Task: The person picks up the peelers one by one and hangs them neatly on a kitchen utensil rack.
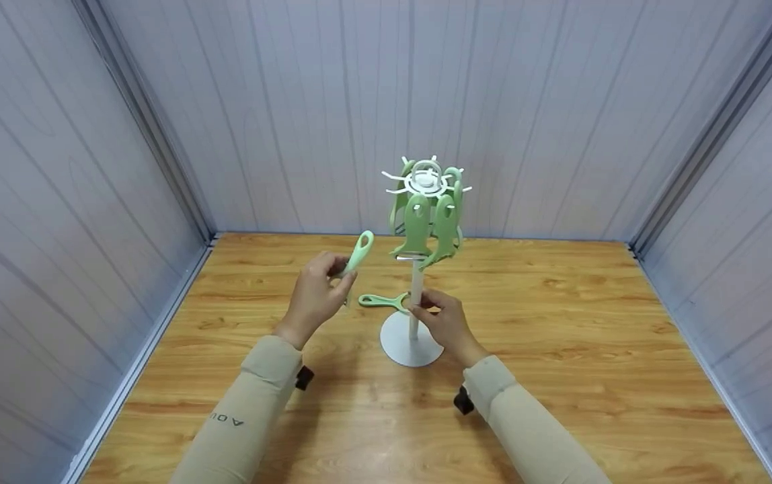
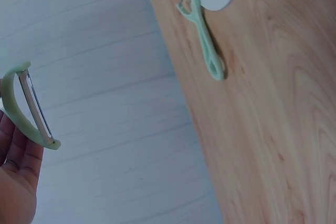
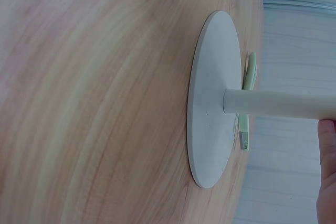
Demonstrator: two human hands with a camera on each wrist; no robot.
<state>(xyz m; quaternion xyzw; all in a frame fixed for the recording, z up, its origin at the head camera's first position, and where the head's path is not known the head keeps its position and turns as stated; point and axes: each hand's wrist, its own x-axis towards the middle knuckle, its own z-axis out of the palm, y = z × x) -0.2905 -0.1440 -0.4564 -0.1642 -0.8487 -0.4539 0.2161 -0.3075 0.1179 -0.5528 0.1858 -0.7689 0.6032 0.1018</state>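
My left hand point(image 1: 317, 290) holds a light green peeler point(image 1: 359, 252) raised over the table, its looped handle end pointing up. In the left wrist view the blade of that peeler point(image 2: 35, 103) faces away from the fingers. My right hand point(image 1: 448, 323) grips the white post point(image 1: 416, 286) of a round-based stand, low down. Around the stand's top, a white ring of hooks point(image 1: 426, 181) carries several green peelers point(image 1: 417, 225) hanging by their handle holes. A second loose peeler point(image 1: 380, 300) lies on the table behind the base, its head partly hidden by the post.
The stand's round white base point(image 1: 399, 346) sits flat on the wooden table point(image 1: 561, 323). Pale panelled walls point(image 1: 292, 121) close in the back and both sides. Dark wrist devices point(image 1: 464, 401) show beneath the sleeves.
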